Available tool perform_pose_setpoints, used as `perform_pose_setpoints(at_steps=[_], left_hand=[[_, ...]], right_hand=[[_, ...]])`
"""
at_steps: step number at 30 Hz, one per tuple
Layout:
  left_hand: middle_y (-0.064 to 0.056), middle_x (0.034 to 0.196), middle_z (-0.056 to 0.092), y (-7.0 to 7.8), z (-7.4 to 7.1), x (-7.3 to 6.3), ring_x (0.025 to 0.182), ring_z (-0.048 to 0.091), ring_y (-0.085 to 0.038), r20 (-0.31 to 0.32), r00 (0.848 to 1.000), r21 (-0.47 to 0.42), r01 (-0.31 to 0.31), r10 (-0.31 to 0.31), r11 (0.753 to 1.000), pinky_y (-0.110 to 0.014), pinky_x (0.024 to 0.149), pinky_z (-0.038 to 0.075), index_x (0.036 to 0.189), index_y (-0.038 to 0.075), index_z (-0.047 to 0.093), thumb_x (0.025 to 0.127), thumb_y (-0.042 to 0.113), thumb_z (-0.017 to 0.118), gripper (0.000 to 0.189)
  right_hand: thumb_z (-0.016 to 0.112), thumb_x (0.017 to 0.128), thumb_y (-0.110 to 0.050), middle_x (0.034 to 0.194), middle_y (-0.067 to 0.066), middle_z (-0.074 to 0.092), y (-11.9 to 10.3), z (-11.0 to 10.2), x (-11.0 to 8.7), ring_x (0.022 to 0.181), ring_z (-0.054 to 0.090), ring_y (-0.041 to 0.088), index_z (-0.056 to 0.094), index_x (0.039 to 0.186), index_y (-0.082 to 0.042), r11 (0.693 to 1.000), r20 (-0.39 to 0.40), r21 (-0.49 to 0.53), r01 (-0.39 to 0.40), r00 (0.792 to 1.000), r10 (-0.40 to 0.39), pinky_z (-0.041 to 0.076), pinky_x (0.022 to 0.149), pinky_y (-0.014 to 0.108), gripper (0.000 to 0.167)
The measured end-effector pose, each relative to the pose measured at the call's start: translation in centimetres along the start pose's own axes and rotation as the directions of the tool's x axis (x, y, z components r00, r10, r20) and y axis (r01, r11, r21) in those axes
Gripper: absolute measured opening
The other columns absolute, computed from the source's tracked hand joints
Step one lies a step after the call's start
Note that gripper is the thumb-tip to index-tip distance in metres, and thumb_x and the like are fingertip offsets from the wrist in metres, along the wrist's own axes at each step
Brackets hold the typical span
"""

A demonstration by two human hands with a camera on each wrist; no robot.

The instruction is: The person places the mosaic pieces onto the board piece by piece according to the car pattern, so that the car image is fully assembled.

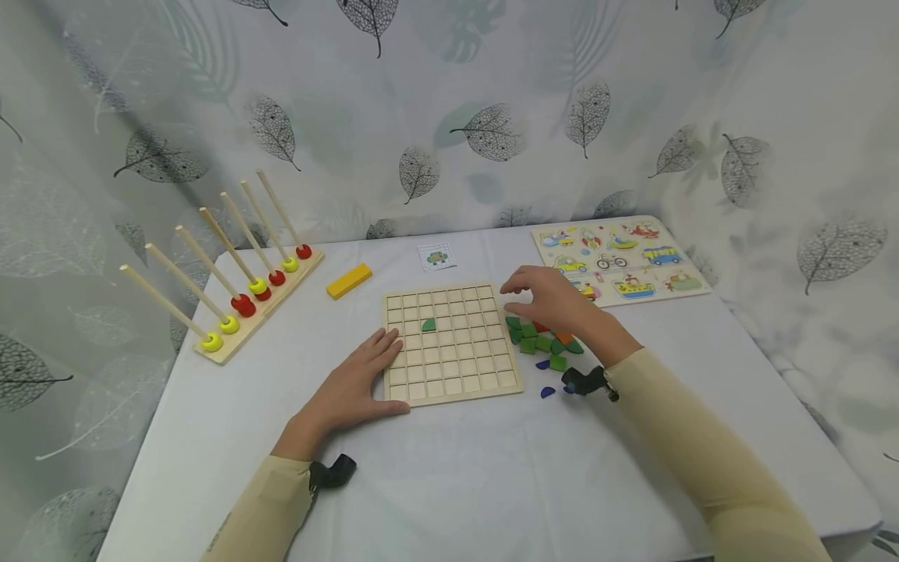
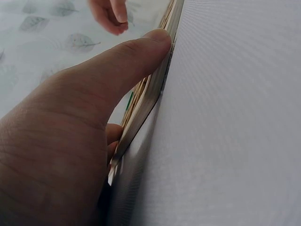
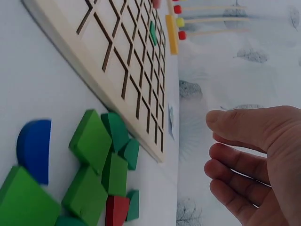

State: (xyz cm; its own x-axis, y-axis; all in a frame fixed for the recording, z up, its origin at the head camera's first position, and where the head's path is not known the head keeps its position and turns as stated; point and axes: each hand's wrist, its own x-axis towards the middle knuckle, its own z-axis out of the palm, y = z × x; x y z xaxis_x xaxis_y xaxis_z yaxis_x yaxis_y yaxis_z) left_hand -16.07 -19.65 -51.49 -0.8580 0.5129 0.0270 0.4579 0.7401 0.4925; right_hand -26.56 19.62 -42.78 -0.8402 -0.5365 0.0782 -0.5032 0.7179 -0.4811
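A square wooden grid board [image 1: 449, 370] lies on the white table, with one green quarter-round piece [image 1: 429, 325] in a cell of its upper left part. My left hand [image 1: 351, 386] rests at the board's lower left corner, fingers spread over the left edge and thumb along the front edge. In the left wrist view that thumb [image 2: 136, 54] touches the board's side. My right hand [image 1: 551, 300] hovers past the board's right edge, over loose green blocks [image 1: 528, 345]. Its fingers [image 3: 235, 153] are loosely bent, thumb apart from them, with nothing between.
Blue half-round pieces [image 1: 548, 392] and a red block [image 3: 116, 210] lie by the green ones. A small picture card [image 1: 437, 257] is behind the board. To the left are a yellow bar [image 1: 349, 281] and a peg stand [image 1: 270, 300] with beads; a picture puzzle [image 1: 625, 265] lies back right.
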Motion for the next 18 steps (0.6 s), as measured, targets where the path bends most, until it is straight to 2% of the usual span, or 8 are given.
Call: perform_pose_setpoints(at_steps=[7,18], left_hand=[[0.006,0.181,0.016,-0.1,0.1,0.0,0.166,0.008,-0.021,0.000,1.000,0.007,0.000,0.000,1.000,-0.056,0.128,0.027,0.173,0.015,0.031,0.084,0.079,0.077,0.118],[0.004,0.181,0.018,-0.1,0.1,0.1,0.166,0.009,-0.022,-0.003,1.000,0.001,-0.005,0.005,1.000,-0.057,0.128,0.027,0.172,0.014,0.033,0.085,0.077,0.078,0.116]], right_hand=[[0.085,0.097,-0.018,0.115,0.006,0.074,1.3,-0.6,-1.4,0.107,0.067,0.029,0.081,0.122,-0.005,0.999,-0.022,-0.023,-0.024,0.999,0.024,0.057,0.094,0.048,0.028],[0.083,0.097,-0.020,0.115,0.007,0.075,3.1,0.1,-3.1,0.107,0.066,0.029,0.082,0.121,-0.007,0.995,-0.010,-0.004,-0.104,0.994,0.104,0.056,0.094,0.049,0.027]])
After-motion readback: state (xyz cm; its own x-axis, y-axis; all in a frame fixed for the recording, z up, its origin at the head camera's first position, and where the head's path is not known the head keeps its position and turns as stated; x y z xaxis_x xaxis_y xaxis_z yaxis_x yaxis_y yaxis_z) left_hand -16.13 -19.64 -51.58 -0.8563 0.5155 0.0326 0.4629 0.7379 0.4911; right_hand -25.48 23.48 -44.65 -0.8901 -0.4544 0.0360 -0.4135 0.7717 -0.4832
